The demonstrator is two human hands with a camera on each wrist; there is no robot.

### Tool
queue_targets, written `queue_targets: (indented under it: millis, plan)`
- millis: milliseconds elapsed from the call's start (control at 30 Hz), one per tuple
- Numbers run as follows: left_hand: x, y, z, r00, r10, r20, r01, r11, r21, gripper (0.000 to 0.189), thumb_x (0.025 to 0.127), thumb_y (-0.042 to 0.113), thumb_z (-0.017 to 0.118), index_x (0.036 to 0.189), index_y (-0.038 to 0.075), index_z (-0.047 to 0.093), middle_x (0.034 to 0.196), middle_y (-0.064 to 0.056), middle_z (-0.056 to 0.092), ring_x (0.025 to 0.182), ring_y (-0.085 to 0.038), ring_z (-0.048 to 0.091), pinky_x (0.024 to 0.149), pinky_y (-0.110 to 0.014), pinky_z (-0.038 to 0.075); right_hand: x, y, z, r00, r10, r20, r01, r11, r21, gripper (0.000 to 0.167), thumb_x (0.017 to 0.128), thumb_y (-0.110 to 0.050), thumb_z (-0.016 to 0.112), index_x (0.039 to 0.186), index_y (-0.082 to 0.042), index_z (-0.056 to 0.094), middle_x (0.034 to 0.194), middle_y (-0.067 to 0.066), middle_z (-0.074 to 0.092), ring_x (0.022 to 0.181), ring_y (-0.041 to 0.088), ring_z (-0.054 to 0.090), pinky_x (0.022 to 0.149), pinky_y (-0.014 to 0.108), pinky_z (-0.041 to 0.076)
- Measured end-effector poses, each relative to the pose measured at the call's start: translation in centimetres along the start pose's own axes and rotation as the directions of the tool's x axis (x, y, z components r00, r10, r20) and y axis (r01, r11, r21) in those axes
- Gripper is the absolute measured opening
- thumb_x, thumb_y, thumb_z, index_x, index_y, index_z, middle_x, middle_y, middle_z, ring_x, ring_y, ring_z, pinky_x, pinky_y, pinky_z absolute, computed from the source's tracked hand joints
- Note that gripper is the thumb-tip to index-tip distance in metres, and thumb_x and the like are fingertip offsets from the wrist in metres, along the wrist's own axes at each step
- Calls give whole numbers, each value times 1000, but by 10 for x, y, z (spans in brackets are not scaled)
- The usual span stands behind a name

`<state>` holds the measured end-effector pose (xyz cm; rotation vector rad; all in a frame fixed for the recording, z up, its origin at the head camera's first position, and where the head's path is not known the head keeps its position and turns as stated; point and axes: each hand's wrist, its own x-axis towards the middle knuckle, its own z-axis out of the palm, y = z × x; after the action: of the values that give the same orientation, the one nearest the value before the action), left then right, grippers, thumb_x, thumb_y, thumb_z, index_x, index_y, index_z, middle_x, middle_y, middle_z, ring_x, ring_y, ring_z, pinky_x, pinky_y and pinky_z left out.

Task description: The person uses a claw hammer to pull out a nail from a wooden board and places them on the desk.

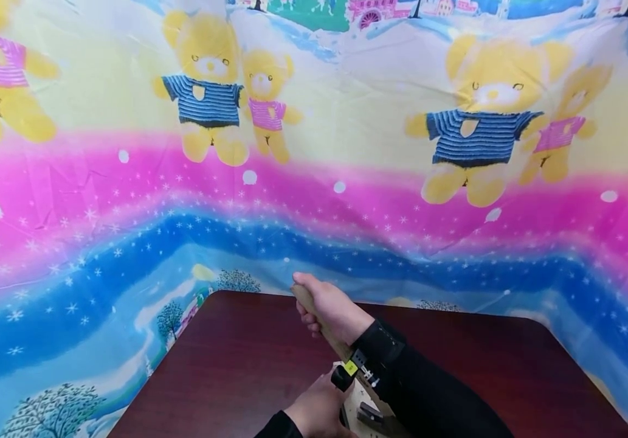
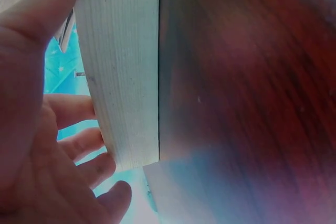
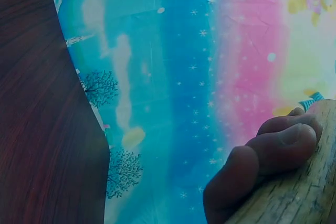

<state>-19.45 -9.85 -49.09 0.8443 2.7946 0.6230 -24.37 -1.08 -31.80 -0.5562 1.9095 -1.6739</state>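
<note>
My right hand (image 1: pixel 337 307) grips a long wooden handle (image 3: pixel 286 198), its fingers curled round it. The handle slants down toward me over a pale wooden block (image 2: pixel 123 72) on the table. A dark metal piece (image 1: pixel 369 413), apparently a hammer head, lies low over the block, partly hidden by the right forearm. My left hand (image 1: pixel 319 404) holds the block at its side, with thumb and fingers against its edges in the left wrist view. A small nail (image 2: pixel 80 74) sticks out beside the block there.
A dark red-brown table (image 1: pixel 237 359) with rounded far corners lies under the hands. Behind and around it hangs a printed cloth (image 1: pixel 341 152) with bears and snowflakes. A black band with a small device (image 1: pixel 351 367) sits at the wrists.
</note>
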Motion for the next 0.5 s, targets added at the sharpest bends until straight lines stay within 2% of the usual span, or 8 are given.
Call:
queue_targets:
  millis: [133,233,300,433,500]
  plan:
    - [0,0,-1,1000,-27,8,28,996,-81,95,77,60,80,154,21,41,158,-7,29,143,-18,27,111,-41,33,-2,0,-1,1000,-19,9,19,1000,-7,79,85,-77,53,83,2,58,69,5,49,54,19,43,54,33,41]
    - [0,-1,-2,1000,-13,1,13,994,-107,99,75,62,80,155,21,38,159,-8,27,142,-18,26,111,-40,32,-2,0,-1,1000,-19,13,19,1000,-5,77,86,-76,54,81,1,58,68,6,49,54,19,43,54,33,41]
    - [0,-2,-2,1000,-5,-1,4,994,-107,101,75,62,80,156,21,37,159,-9,26,142,-18,27,111,-39,33,-2,0,-2,1000,-17,21,17,1000,0,77,86,-76,54,82,1,57,68,6,49,55,19,42,54,33,41]
    - [0,-2,-3,999,-26,22,28,992,-120,100,75,61,80,156,23,36,160,-7,24,143,-18,25,111,-40,33,-4,-1,-3,999,-32,35,32,999,3,76,87,-75,54,82,1,57,68,6,48,55,19,42,56,34,41]
    - [0,-1,-4,999,-27,30,30,996,-82,93,75,61,80,152,24,44,158,-7,28,143,-18,27,111,-39,32,-7,-2,-5,998,-48,34,48,999,11,76,87,-74,54,82,1,57,68,6,47,56,19,41,57,34,41]
